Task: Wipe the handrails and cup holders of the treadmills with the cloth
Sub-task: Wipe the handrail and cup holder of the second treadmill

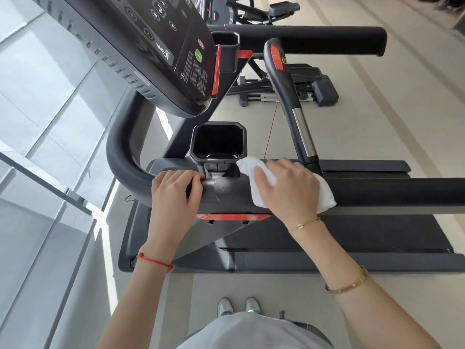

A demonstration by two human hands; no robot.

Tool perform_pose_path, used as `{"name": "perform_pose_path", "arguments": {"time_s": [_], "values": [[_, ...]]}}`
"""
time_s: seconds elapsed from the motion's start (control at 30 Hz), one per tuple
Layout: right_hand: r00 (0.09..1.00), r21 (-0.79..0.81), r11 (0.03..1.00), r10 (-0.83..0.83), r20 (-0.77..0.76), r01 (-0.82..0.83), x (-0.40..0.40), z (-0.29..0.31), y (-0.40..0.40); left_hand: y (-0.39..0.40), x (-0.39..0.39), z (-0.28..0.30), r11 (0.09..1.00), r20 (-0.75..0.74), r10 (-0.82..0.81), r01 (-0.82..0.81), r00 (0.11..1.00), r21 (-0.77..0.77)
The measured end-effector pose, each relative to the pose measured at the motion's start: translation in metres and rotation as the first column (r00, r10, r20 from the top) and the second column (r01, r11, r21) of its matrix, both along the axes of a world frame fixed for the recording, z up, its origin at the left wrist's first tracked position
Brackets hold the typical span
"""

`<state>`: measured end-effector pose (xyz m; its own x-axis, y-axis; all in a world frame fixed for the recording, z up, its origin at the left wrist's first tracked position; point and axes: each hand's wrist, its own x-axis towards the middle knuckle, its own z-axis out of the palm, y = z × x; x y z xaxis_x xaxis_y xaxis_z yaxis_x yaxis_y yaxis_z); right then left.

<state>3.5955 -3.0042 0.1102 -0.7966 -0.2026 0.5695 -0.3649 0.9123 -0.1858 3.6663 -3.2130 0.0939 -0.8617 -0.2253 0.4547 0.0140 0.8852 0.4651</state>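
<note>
I stand beside a black treadmill. Its near handrail (392, 191) runs left to right across the middle of the view. My right hand (286, 187) presses a white cloth (327, 200) onto this rail, just right of the near cup holder (218, 142). My left hand (176, 195) is wrapped around the same rail where it curves, left of the cup holder. A second cup holder (226, 50) sits beyond the console, next to the far handrail (314, 37). A short grip bar (289, 91) with a silver section rises between the rails.
The treadmill console (151, 41) with buttons tilts at the upper left. The running deck (327, 235) lies below the rail. A glass wall (45, 122) fills the left side. Other exercise machines (284, 86) stand on the pale floor beyond. My shoes (239, 306) are at the bottom.
</note>
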Motion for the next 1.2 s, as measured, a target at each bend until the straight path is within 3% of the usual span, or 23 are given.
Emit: {"name": "perform_pose_path", "arguments": {"time_s": [0.17,0.3,0.43,0.5,0.63,0.73,0.87,0.93,1.07,1.2], "values": [[0.989,-0.038,0.989,0.143,-0.049,-0.145,0.019,-0.014,-0.046,0.001,0.001,0.000,1.000,-0.015,0.001,-0.001,1.000,-0.001],[0.946,0.002,0.950,0.312,-0.092,-0.313,0.017,-0.015,-0.012,0.001,0.001,-0.001,1.000,-0.022,-0.001,0.001,1.000,0.018],[0.997,-0.020,0.997,0.077,-0.026,-0.078,0.004,-0.007,0.014,0.002,0.000,-0.002,1.000,-0.006,0.012,-0.012,1.000,0.018],[0.999,-0.037,0.999,0.036,-0.014,-0.036,0.007,-0.007,-0.002,0.002,0.000,-0.002,1.000,0.000,0.012,-0.012,1.000,0.008],[0.974,-0.027,0.975,0.218,-0.058,-0.219,0.022,-0.015,-0.035,0.001,0.001,-0.002,1.000,-0.008,0.001,-0.001,1.000,0.014],[0.953,0.017,0.956,0.295,-0.070,-0.294,0.017,-0.013,-0.006,0.001,0.001,-0.001,1.000,-0.005,0.006,-0.006,1.000,0.022],[1.000,-0.026,0.999,0.027,-0.017,-0.027,0.000,-0.001,0.029,0.004,0.001,0.002,0.999,0.018,0.031,-0.031,0.999,0.041],[1.000,-0.018,0.999,-0.028,0.006,0.029,0.001,0.000,0.016,0.006,0.002,0.003,0.999,0.030,0.034,-0.035,0.999,0.042],[0.991,0.010,0.992,0.129,0.030,-0.129,0.020,-0.007,-0.017,0.015,0.004,0.009,0.995,0.038,0.048,-0.051,0.998,0.081],[0.964,0.036,0.965,0.258,0.063,-0.260,0.013,-0.002,0.014,0.032,0.002,0.017,0.992,0.023,-0.040,0.036,0.999,0.124]]}}
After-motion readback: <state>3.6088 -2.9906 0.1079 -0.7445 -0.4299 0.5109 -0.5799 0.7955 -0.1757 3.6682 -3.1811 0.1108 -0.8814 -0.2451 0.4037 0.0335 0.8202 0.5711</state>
